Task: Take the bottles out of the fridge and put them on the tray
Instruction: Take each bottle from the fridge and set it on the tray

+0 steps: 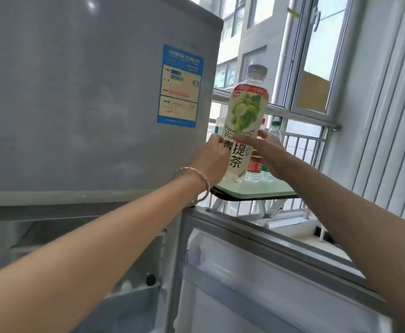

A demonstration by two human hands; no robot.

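1. Both hands hold one bottle [244, 121] upright, above the near left edge of the tray [264, 191].
2. The left hand [211, 157] grips the bottle's lower left side, fingers curled round it; a bracelet [194, 175] sits on that wrist.
3. The right hand [270, 156] clasps the lower right side, thumb across the label front.
4. The bottle has a grey cap, a red band near the top, a picture of green grapes and the words "green grape" over large dark characters. Pale liquid shows at its base.
5. The tray is pale green with a dark rim. It lies right of the fridge [88, 97] and beyond its open lower door [256, 272].
6. More bottles [260, 169] stand on the far part of the tray, mostly hidden behind the held bottle and the right hand; one shows a red label, another a green cap. How many there are cannot be told.
7. The fridge's grey upper door is shut and fills the left; a blue and cream sticker [180, 86] is on it near its right edge.
8. The open lower door swings to the right, its inner face toward the camera, lying below both forearms.
9. Inside the lower compartment, at the near left, a small dark round thing [150, 279] sits above a pale bin; it is too blurred to name.
10. Behind the tray runs a metal railing [300, 145], with a window [316, 56] above it and buildings outside.
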